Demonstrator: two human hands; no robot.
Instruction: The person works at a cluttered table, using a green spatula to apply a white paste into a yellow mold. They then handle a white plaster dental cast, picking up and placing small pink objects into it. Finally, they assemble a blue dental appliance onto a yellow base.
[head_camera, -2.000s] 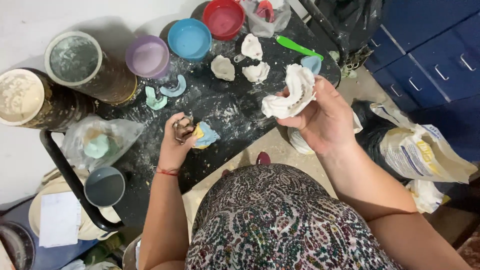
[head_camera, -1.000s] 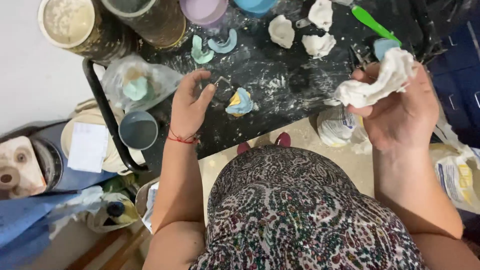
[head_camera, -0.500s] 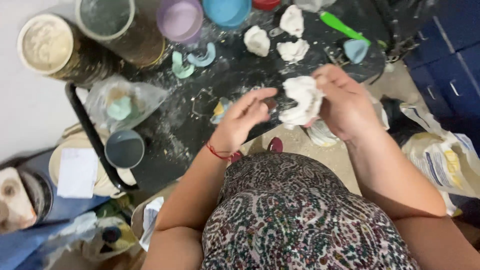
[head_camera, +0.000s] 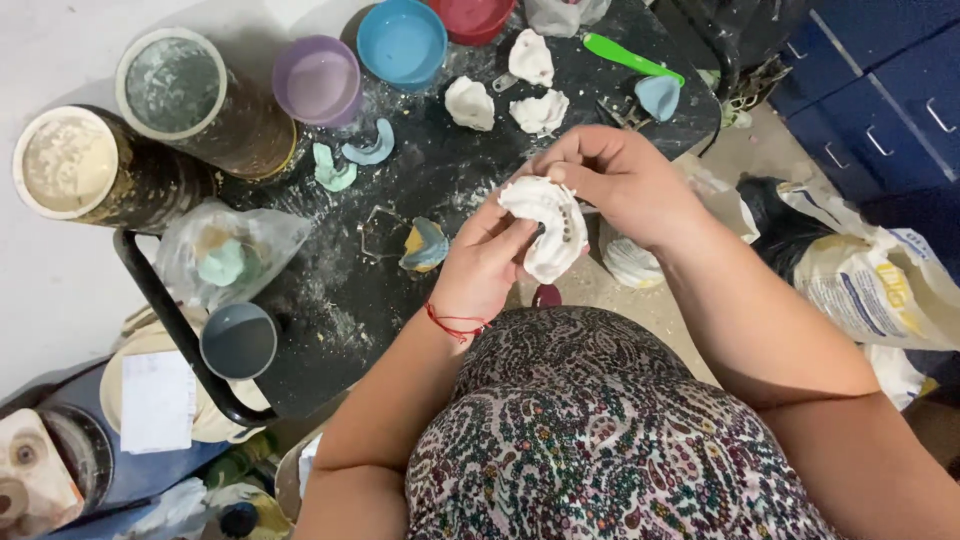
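Note:
A white plaster dental cast (head_camera: 548, 225), horseshoe shaped, sits between both my hands above the near edge of the black table (head_camera: 330, 320). My left hand (head_camera: 482, 265), with a red string on its wrist, cups the cast from below. My right hand (head_camera: 618, 180) grips its top edge with the fingertips. On the table just left of my hands lies a blue and yellow impression tray (head_camera: 425, 245) beside a bent wire frame (head_camera: 378, 232).
Three more white casts (head_camera: 470, 102) lie further back, by a green spatula (head_camera: 630, 58) and blue, purple and red mixing bowls (head_camera: 402, 42). Two tall powder cans (head_camera: 70, 170) stand at the left, a plastic bag (head_camera: 225, 258) and a grey cup (head_camera: 238, 342) nearer. White sacks (head_camera: 880, 285) lie on the floor at the right.
My left hand left the table by the wire frame and came up under the cast. My right hand brought the cast in from the right toward the middle.

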